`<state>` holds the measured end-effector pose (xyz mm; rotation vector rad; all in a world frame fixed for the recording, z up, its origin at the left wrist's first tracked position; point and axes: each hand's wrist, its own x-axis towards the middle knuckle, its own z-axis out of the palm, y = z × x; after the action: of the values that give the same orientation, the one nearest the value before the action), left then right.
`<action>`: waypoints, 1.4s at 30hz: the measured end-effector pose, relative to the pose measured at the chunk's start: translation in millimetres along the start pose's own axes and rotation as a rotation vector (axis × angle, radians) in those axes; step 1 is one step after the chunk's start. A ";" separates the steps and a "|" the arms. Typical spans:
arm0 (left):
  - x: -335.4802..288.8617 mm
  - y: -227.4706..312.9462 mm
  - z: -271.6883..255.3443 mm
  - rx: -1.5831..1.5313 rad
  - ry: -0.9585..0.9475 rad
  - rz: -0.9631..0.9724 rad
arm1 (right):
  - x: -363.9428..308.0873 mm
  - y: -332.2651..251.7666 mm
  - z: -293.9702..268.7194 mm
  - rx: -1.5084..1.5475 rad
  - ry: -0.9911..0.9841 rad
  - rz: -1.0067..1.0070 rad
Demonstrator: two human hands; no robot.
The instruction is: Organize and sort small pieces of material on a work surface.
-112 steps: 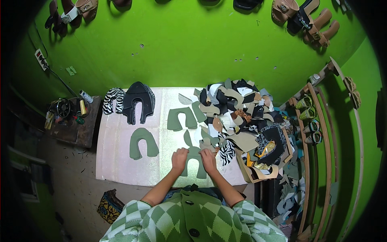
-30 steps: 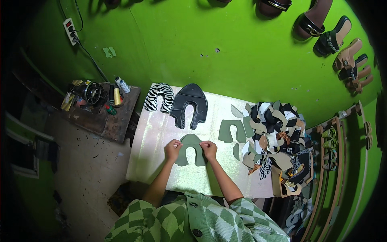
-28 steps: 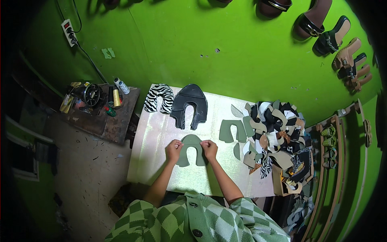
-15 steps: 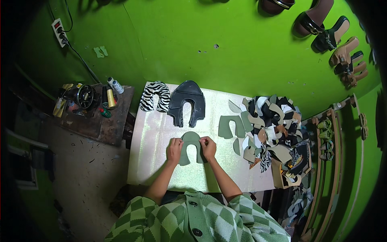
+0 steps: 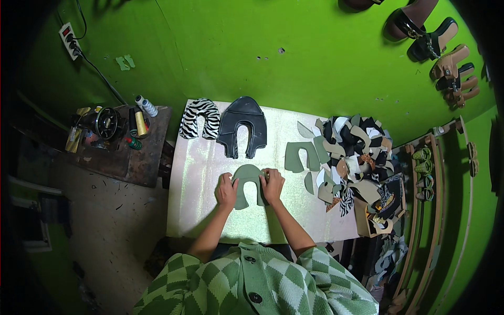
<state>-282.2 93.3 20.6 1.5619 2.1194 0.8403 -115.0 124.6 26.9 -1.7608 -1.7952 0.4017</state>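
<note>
A green U-shaped shoe upper piece (image 5: 247,171) lies on the shimmery pale table sheet in front of me, its rounded end away from me. My left hand (image 5: 227,191) holds its left edge between thumb and fingers. On the opposite edge, my right hand (image 5: 272,185) grips it the same way, partly covering that side. Farther back sit a stack of zebra-striped U-shaped pieces (image 5: 210,113) and a stack of black ones (image 5: 241,113). Another green cut piece (image 5: 295,157) rests to the right of my hands.
A heap of mixed offcuts (image 5: 354,152) covers the table's right side, beside a cardboard box (image 5: 363,220) of scraps. At left, a sewing machine (image 5: 106,123) and thread cones (image 5: 149,107) stand on a dark table. Sandals (image 5: 441,39) hang on the green wall; a wooden rack (image 5: 433,231) holds more.
The view has shifted slightly, so the tabletop sits higher. My right hand's fingers have spread a little along the green piece's edge; both hands stay at its sides.
</note>
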 end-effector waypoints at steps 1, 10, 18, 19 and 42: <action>-1.2 0.1 -1.7 0.001 -0.003 0.000 | 1.4 -4.2 -5.5 -0.034 -0.055 -0.032; -19.6 7.2 -3.9 0.213 -0.226 0.521 | -16.7 -8.3 -1.9 -0.091 -0.241 -0.400; -21.6 -4.3 4.0 0.299 -0.389 0.458 | -23.1 4.8 1.9 -0.159 -0.386 -0.459; -21.2 -2.5 4.1 0.300 -0.402 0.440 | -21.5 5.5 2.1 -0.173 -0.402 -0.456; -43.2 -53.9 -11.2 -0.211 -0.087 -0.015 | -21.3 3.7 3.2 -0.197 -0.423 -0.449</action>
<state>-314.6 38.5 -8.6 1.4448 1.9118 0.9398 -114.9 104.6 18.0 -1.3989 -2.5325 0.4429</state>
